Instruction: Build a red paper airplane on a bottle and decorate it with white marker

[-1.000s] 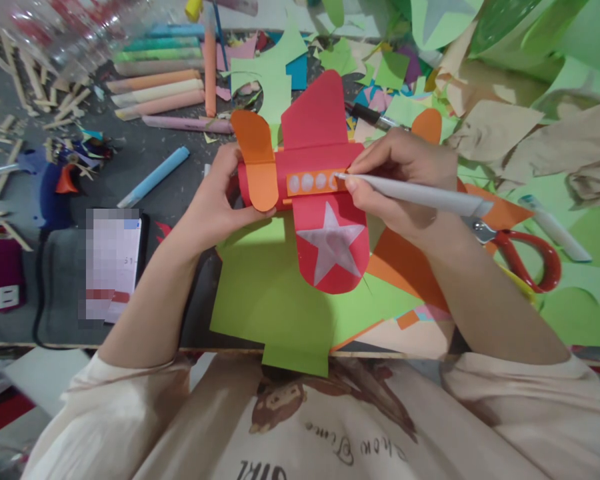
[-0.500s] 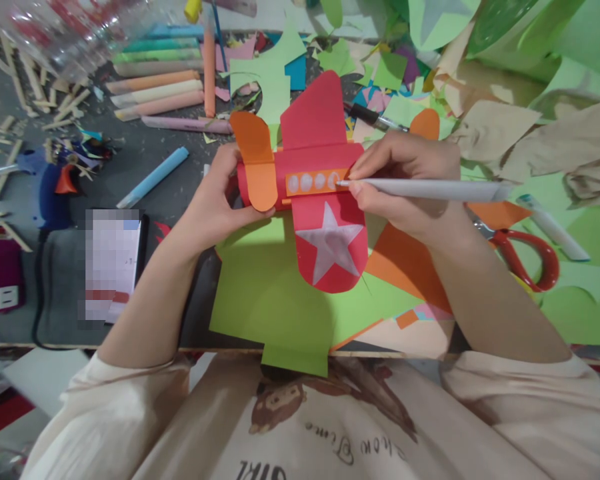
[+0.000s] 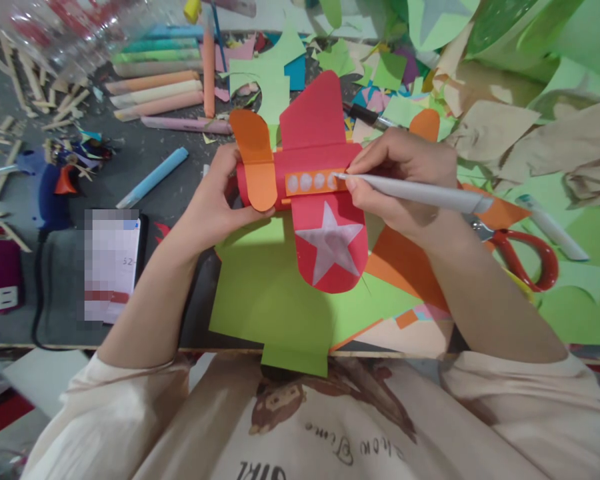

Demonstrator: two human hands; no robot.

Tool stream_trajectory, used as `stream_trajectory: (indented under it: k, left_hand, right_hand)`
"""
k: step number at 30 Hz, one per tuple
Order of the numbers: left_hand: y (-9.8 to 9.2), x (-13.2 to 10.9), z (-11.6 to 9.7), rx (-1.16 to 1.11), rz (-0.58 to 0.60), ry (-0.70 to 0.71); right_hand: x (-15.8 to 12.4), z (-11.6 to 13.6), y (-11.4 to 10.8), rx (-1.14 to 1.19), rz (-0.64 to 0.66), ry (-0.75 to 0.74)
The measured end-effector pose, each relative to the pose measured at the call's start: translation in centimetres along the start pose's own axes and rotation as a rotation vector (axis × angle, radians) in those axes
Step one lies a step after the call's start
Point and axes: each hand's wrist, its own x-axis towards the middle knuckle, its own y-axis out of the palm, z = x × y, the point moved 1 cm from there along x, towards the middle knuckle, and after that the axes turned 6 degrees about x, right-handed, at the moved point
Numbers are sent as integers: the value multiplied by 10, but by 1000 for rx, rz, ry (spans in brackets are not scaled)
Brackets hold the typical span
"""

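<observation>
My right hand [image 3: 417, 159] pinches the pen [image 3: 413, 191], its tail freshly dipped; my left hand [image 3: 213, 203] grips the plane [image 3: 315, 157]; the last dot [image 3: 331, 181] seems unfinished.

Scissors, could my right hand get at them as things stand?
Probably not right away: the right hand is holding the pen at the plane. Otherwise the way looks free, since the red handles of the scissors lie uncovered.

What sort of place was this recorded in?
Most likely a craft workspace: colored markers, cut paper scraps and a pair of red-handled scissors lie about. Whether it is at home or in a classroom, I cannot tell.
</observation>
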Motion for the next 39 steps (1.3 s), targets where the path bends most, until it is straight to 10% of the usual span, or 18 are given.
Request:
stream_trajectory:
  k: [39]
  left_hand:
    - [0, 0, 8, -13, 20, 62]
  right_hand:
    - [1, 1, -1, 41, 4, -10]
